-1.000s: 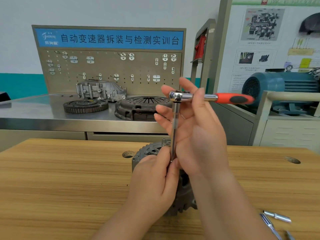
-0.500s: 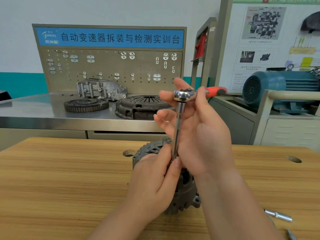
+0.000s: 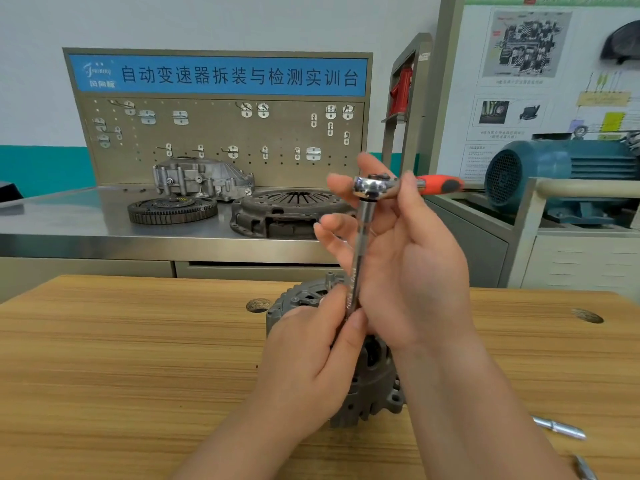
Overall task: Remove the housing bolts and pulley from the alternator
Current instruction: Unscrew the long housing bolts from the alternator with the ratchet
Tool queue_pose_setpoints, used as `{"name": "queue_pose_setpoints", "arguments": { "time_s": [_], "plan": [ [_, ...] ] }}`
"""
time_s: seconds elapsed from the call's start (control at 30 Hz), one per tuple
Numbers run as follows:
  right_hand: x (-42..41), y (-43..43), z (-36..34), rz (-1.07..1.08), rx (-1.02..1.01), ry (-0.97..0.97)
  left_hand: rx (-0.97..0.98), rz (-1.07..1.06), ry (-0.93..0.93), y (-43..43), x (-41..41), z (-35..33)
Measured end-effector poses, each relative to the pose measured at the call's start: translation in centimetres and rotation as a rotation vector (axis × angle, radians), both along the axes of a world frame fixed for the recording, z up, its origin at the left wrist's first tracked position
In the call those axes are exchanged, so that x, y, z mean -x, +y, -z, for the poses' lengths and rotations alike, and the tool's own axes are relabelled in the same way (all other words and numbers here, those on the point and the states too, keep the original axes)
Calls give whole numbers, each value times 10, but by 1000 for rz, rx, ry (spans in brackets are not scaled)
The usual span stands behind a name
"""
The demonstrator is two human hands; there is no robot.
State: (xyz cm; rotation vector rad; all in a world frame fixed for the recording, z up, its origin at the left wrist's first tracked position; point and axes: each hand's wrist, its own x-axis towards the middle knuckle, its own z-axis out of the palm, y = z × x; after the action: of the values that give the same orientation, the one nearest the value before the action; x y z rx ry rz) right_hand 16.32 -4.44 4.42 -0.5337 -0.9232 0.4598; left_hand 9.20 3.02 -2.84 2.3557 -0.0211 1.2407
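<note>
Nearest, at the lower right edge of the frame, 2 loose metal pieces [image 3: 559,429] lie on the wooden bench [image 3: 121,358]. Just above them, at lower centre, the left hand [image 3: 304,362] sits over the alternator [image 3: 377,386], thumb and forefinger pinching the bottom of a long extension bar [image 3: 358,258]. The socket and the bolt under it are hidden by that hand. The alternator stands on the bench in the middle of the frame. I cannot tell from here whether its pulley is on.

Higher, at centre, the right hand [image 3: 408,271] rises along the bar. Its fingers are loosely spread about the head of the ratchet [image 3: 372,184] and its thumb is laid over the neck.

The change is in the orange handle [image 3: 440,184]. 1 second ago it reached well out to the right; by half a second ago it had swung toward the far side, and it now points much the same way. The bar has stayed upright on the same spot. That reads as a stroke on 1 housing bolt, still seated, so the task looks to be at an early stage.

Beyond, on the steel counter [image 3: 52,233] at mid-left, are a toothed flywheel [image 3: 173,209], a clutch cover [image 3: 287,211] and a grey casting [image 3: 204,180]. Behind them stands a pegboard [image 3: 225,133], with a blue motor [image 3: 554,174] at the right.
</note>
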Motion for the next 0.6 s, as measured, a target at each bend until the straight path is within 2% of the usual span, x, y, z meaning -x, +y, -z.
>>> {"name": "queue_pose_setpoints", "arguments": {
  "time_s": [0.2, 0.43, 0.6],
  "plan": [
    [1, -2, -1, 190, -20, -93, 63, -5, -16, -2, -4, -1],
    [1, -3, -1, 30, 56, 22, -6, 13, -36, 0, 0, 0],
    [3, -2, -2, 174, 47, -17, 57, 21, -30, 0, -2, -2]
  ]
}}
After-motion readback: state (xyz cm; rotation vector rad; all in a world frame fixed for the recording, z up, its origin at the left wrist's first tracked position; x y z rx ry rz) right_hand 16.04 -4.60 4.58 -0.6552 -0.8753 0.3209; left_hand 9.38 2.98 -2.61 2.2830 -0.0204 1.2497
